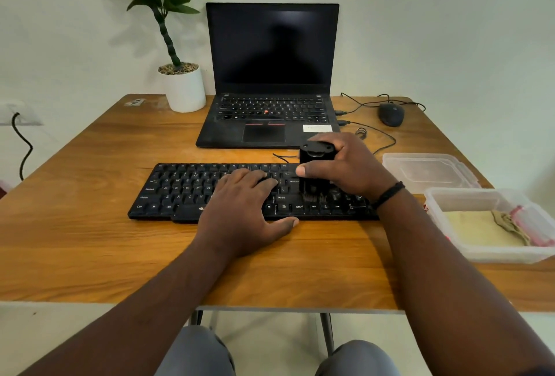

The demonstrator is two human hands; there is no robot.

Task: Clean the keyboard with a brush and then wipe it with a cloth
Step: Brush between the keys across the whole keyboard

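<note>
Head view, wooden table (pixel 90 240), white wall (pixel 450 30)

light: soft, even | shadows: faint on wall (pixel 450 15) | edges: wide-angle bowing | focus: slightly soft

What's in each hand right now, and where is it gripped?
The right hand grips the black brush around its upper body, bristles down on the keyboard. The left hand holds nothing; it rests flat on the keys.

Count: 1 external keyboard (pixel 210 192), 1 brush (pixel 315 165), 1 laptop (pixel 270 75), 1 mouse (pixel 391 114), 1 potted plant (pixel 183 87), 1 plastic tub (pixel 450 225) (lid (pixel 429 171) separate), 2 hands (pixel 243 210) (pixel 351 165).
</note>
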